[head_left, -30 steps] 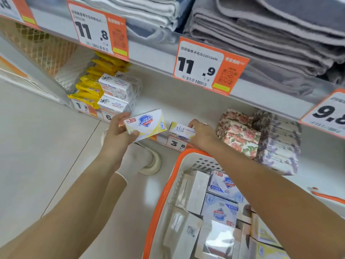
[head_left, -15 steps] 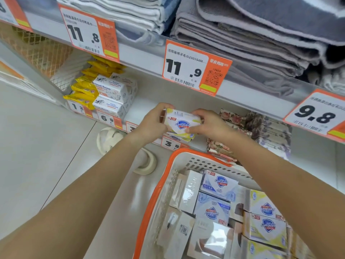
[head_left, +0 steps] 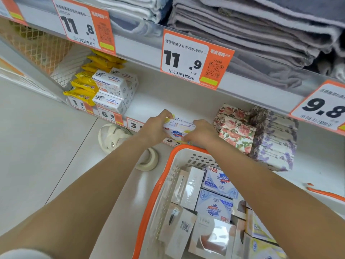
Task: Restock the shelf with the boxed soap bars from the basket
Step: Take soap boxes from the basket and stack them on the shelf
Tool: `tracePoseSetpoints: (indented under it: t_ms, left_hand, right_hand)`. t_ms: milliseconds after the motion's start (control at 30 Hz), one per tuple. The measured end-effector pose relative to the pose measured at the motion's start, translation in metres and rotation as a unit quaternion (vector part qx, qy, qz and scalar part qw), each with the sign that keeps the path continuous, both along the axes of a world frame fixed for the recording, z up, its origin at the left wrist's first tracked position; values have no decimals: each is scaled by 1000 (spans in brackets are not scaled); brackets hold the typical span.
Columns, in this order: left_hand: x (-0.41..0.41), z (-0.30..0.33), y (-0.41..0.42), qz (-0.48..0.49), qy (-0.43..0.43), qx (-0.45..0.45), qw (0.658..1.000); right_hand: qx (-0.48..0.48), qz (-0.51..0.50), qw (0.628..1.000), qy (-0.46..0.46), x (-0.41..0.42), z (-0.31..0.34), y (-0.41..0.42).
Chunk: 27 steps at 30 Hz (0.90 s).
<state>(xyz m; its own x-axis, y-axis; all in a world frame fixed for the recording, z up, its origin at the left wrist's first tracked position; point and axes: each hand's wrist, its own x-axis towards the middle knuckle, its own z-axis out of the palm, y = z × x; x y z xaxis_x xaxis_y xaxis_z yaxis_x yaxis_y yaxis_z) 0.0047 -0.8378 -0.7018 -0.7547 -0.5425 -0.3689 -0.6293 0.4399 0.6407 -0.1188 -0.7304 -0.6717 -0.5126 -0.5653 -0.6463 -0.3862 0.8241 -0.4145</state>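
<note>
Soap box (head_left: 178, 130) sits at the shelf (head_left: 149, 107) front edge; my left hand (head_left: 155, 128) and right hand (head_left: 202, 134) fingers close around it, above the basket (head_left: 160, 176).

Pale tiled floor (head_left: 37, 146), white store shelving (head_left: 242, 85), bright even light

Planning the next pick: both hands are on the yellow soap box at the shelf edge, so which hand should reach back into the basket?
Probably the right hand: its forearm already lies over the basket. The left hand can steady the soap box.
</note>
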Motion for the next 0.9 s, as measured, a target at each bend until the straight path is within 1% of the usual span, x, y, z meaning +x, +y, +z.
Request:
tracePoseSetpoints:
  t_ms: [133, 233, 367, 467, 600, 667, 733, 800, 867, 900]
  left_hand:
    - [-15, 0, -2, -23, -23, -71, 997]
    - [-21, -3, 1, -19, -42, -96, 994]
    - [-22, -8, 6, -10, -48, -95, 994]
    - [-19, -9, 10, 1, -54, -77, 996]
    - [-15, -2, 13, -27, -86, -37, 995]
    - [-15, 2, 16, -30, -88, -25, 995]
    - [-13, 6, 19, -5, -73, -16, 997]
    - [-8, 12, 25, 45, -40, -2, 998]
    - [-1, 23, 38, 118, 49, 26, 991]
    - [2, 32, 49, 157, 105, 35, 981]
  right_hand:
    - [-42, -43, 998, -17, -2, -14, -2]
    - [-74, -92, 992, -48, -5, -24, -2]
    - [-99, -115, 985, -79, -9, -30, 0]
    - [-115, -124, 981, -98, -10, -34, 3]
    - [-87, -81, 989, -88, -10, -28, 5]
    - [-85, -69, 991, -78, -6, -19, 8]
    - [-99, -47, 993, -41, -1, -5, 14]
    - [-162, -47, 986, -17, 5, 11, 29]
    - [-261, -96, 960, -15, 11, 28, 54]
    - [-311, -130, 941, -6, 14, 36, 70]
